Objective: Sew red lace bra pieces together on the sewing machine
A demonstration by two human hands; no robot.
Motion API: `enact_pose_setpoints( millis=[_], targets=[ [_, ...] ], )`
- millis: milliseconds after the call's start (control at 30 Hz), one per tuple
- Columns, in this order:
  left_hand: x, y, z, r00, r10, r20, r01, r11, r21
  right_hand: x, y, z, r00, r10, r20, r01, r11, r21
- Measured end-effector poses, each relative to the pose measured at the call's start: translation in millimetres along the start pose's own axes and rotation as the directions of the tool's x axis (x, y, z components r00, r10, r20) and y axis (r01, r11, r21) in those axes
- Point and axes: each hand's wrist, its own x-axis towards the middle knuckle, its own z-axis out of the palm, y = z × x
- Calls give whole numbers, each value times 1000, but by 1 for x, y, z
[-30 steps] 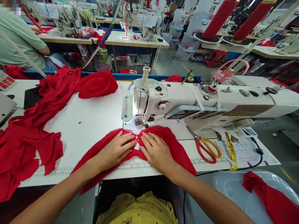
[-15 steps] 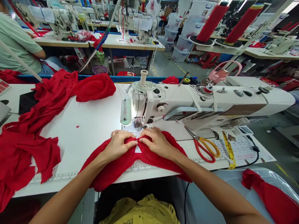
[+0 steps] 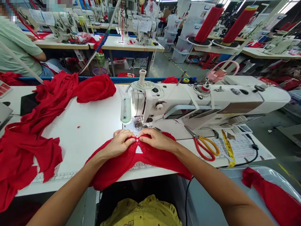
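A red bra-like garment (image 3: 113, 169) lies spread on the table in front of the sewing machine (image 3: 178, 97), its near edges hanging over the table's front edge. My left hand (image 3: 121, 142) pinches its lace edge just left of the middle. Opposite it, my right hand (image 3: 154, 138) pinches the edge on the right, so the two sets of fingertips almost meet. Below them a small gap in the garment shows the white table. The needle and presser foot (image 3: 138, 125) are just beyond my fingers, apart from the cloth.
A long heap of red fabric pieces (image 3: 30, 125) covers the table's left side. Right of the garment lie scissors (image 3: 205, 146), a yellow tape measure (image 3: 228, 149) and a paper sheet. A plastic bin (image 3: 211, 191) holds red cloth. Across the way sits a person (image 3: 18, 47).
My fingertips have moved slightly up toward the machine, drawing the garment's middle edge with them, and the gap beneath shows more. The camera view has shifted a little.
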Motion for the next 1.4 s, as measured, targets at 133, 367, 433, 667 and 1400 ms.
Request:
enact_pose_setpoints(
  millis=[133,367,433,667,1400],
  targets=[
    [2,-4,6,998,23,-54,-17,993,115,2,1,2,999,13,-33,-17,991,-134],
    [-1,-7,14,968,93,-235,-29,964,264,4,8,13,990,41,-131,-76,958,-276],
    [-8,-2,12,924,162,-347,-45,946,321,-1,8,17,982,14,-188,-77,939,-334],
    [-30,13,31,883,299,-362,-182,929,323,-20,6,30,913,-341,-223,216,868,-446],
    [-45,-16,40,900,391,-190,-235,806,543,-23,28,28,914,-335,-229,210,874,-439]
  ],
)
